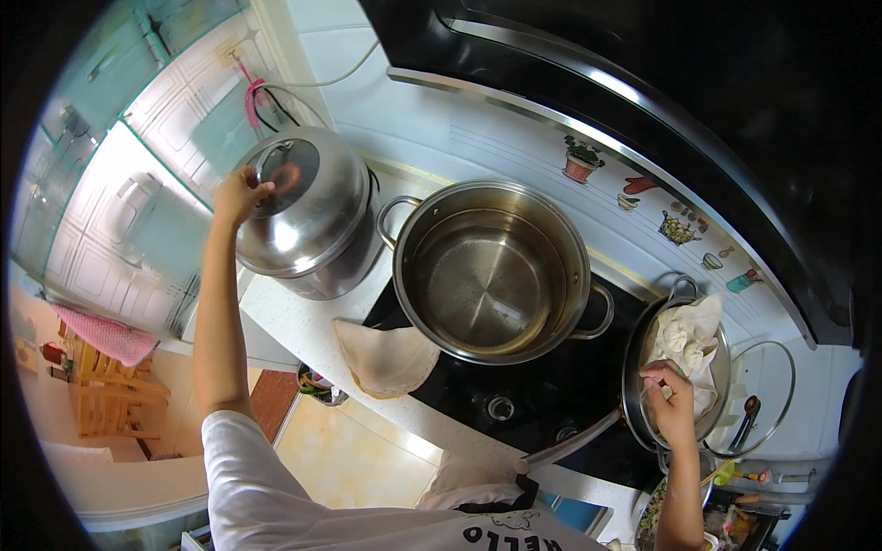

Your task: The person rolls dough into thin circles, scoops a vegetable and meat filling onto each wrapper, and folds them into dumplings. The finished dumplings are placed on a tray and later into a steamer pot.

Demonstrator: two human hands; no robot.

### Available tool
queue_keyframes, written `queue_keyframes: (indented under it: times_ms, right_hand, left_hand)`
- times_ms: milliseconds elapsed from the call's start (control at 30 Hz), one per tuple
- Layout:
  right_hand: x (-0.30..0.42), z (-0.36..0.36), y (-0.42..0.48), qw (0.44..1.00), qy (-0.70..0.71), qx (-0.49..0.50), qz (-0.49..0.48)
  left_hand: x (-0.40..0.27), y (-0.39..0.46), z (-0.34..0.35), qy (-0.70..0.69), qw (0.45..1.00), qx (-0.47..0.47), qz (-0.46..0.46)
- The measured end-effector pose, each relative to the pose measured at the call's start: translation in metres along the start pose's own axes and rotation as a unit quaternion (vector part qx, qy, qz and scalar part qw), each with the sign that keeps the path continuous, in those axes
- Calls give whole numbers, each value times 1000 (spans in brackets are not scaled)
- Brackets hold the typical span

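Observation:
My left hand point(241, 195) grips the handle of a domed metal lid point(317, 206) with a dark glass window. Beneath the lid is a metal pot point(331, 279); I cannot tell whether the two touch all around. A large two-handled steel pot point(493, 275) stands uncovered on the cooktop, with clear liquid in it. On the right, my right hand point(670, 399) is over a metal pan point(720, 386) holding crumpled white cloth point(689, 344). Its fingers are curled close to the cloth; their grip is unclear. This pan sits in a dark long-handled wok point(628, 386).
A beige folded round cloth point(386, 359) lies across the counter's front edge and the black glass cooktop point(462, 392). A glass lid point(785, 399) stands at the right. Overhead is the black range hood point(620, 82). A bowl of chopped food point(651, 513) sits by my right forearm.

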State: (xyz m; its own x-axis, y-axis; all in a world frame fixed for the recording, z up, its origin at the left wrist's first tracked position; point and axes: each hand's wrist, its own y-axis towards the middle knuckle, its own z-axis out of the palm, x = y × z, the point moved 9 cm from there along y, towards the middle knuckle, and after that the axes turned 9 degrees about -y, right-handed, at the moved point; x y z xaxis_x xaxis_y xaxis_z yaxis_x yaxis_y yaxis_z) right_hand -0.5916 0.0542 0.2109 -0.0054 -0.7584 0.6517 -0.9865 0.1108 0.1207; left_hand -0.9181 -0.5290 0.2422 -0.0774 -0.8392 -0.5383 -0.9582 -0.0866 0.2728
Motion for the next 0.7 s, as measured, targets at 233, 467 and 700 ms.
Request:
queue_keyframes:
  times_ms: [233, 467, 700]
  right_hand:
    - [13, 7, 1, 1000, 18, 15, -20]
    - [17, 6, -9, 999, 26, 6, -38]
    - [24, -1, -20, 998, 50, 6, -43]
  left_hand:
    - [26, -38, 12, -67, 996, -17, -49]
    - [49, -31, 32, -176, 982, -4, -71]
    - [70, -15, -12, -420, 881, -210, -57]
